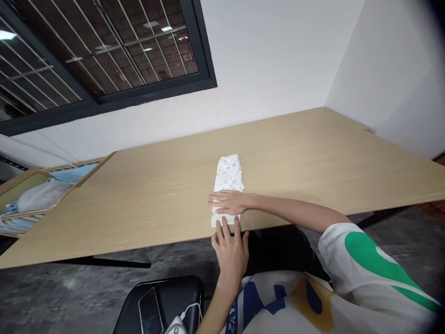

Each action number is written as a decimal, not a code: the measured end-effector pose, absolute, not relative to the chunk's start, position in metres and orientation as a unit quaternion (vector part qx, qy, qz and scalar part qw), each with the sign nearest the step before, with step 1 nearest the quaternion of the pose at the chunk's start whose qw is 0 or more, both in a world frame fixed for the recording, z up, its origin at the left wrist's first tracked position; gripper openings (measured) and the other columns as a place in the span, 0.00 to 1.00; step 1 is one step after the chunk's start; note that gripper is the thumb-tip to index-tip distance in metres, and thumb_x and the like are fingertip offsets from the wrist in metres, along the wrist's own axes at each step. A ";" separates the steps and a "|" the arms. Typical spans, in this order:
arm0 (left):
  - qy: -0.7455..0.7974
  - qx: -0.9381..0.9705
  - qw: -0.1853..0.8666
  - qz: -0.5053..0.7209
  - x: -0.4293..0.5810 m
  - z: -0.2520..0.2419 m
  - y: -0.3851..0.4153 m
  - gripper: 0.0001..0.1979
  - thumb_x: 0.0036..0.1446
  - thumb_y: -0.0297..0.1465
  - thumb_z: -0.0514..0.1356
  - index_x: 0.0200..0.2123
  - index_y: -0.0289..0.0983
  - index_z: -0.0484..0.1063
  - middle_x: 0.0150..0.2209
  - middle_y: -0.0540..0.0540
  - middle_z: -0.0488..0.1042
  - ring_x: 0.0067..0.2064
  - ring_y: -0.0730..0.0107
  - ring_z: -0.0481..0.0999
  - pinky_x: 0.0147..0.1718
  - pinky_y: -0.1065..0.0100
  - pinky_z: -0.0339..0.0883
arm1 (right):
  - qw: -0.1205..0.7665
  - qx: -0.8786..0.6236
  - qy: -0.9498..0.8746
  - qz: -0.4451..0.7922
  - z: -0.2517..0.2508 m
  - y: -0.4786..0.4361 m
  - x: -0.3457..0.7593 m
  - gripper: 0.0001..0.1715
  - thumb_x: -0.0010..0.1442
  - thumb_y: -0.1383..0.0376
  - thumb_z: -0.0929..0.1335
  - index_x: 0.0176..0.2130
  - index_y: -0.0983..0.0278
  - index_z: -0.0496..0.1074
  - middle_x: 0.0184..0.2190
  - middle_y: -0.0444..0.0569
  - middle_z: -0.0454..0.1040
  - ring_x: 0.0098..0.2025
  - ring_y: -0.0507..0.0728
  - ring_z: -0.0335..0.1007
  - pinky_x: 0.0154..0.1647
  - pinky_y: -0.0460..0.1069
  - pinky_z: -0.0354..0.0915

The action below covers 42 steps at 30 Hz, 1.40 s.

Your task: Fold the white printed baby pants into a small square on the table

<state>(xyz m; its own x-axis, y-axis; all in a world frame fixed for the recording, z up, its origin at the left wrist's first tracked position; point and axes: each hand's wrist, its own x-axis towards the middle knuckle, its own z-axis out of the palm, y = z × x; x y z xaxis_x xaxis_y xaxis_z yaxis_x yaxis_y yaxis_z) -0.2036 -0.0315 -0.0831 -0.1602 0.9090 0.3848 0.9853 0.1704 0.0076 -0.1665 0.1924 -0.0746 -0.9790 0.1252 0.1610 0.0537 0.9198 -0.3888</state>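
Note:
A folded white garment with a small dark print point(228, 174) lies lengthwise on the wooden table point(156, 199), its near end close to the front edge. Across its lower half rests my right hand point(229, 202), palm down and flat, with the fingers stretched to the left. My left hand point(230, 248) is at the table's front edge, fingers spread and their tips touching the near end of the garment. Neither hand grips the fabric. What kind of garment it is I cannot tell from its folded shape.
At the table's left end stands a crib-like box point(38, 195) with blue and white fabric inside. A black chair point(193, 292) below holds a phone point(151, 311) and a white device with a cable point(177, 326). A white wall and a barred window point(139, 46) stand behind the table.

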 end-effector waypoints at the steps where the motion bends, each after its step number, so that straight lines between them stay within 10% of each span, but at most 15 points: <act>1: -0.750 -0.633 0.149 -0.126 -0.204 -0.082 -0.032 0.26 0.70 0.41 0.57 0.69 0.45 0.67 0.70 0.30 0.62 0.71 0.37 0.62 0.60 0.42 0.61 | 0.095 -0.061 -0.977 0.181 -0.076 0.202 -0.167 0.37 0.75 0.49 0.59 0.74 0.65 0.57 0.76 0.57 0.49 0.79 0.62 0.38 0.77 0.61 0.38; 31: -0.730 -0.662 0.144 -0.088 -0.208 -0.076 -0.039 0.31 0.63 0.40 0.66 0.68 0.48 0.68 0.67 0.31 0.66 0.67 0.35 0.65 0.58 0.40 0.63 | 0.193 -0.327 -0.920 0.096 -0.060 0.337 -0.179 0.41 0.71 0.60 0.57 0.75 0.77 0.47 0.77 0.65 0.42 0.79 0.65 0.34 0.78 0.63 0.38; 42: -0.586 -0.788 0.004 -0.187 -0.271 -0.055 -0.033 0.21 0.70 0.20 0.51 0.60 0.42 0.70 0.51 0.44 0.77 0.52 0.62 0.74 0.55 0.55 0.63 | 0.209 -0.117 -0.950 0.202 -0.027 0.118 -0.062 0.22 0.73 0.56 0.64 0.58 0.65 0.71 0.53 0.57 0.76 0.54 0.62 0.72 0.58 0.59 0.69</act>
